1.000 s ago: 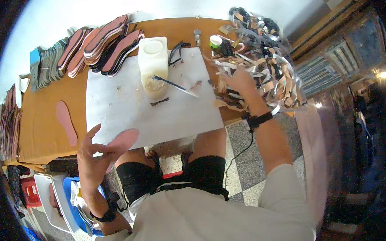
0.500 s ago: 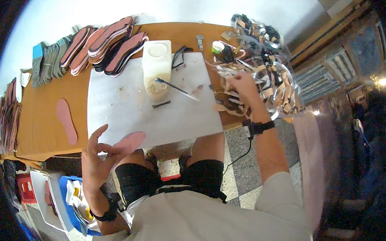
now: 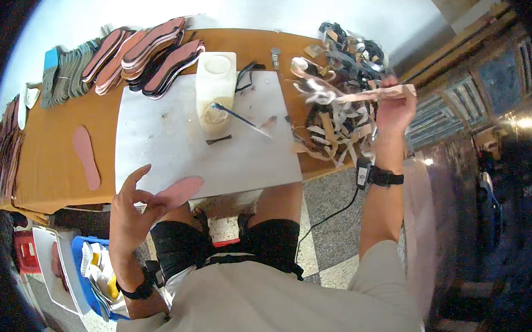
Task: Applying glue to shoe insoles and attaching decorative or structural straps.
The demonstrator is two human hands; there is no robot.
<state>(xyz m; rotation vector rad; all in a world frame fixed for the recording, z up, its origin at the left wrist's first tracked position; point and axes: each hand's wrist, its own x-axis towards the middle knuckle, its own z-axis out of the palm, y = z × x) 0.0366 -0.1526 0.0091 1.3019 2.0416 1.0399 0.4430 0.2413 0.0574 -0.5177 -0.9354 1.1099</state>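
A pink insole is pinched between thumb and fingers of my left hand, above the near edge of a white board. At the right, my right hand is raised with its fingers closed on a beige strip. That strip stretches leftward over a tangled pile of beige, black and white straps, and its far end is blurred among clear plastic. On the board stands a white plastic jug with a pale paste in its opening. A brush leans out of it.
Another pink insole lies on the brown-covered table. Stacks of pink and black insoles and grey soles line the back. A blue crate with white and yellow pieces stands on the floor at left.
My right hand has moved right and away from the strap pile, pulling the beige strip out sideways. The left hand keeps the insole in nearly the same place.
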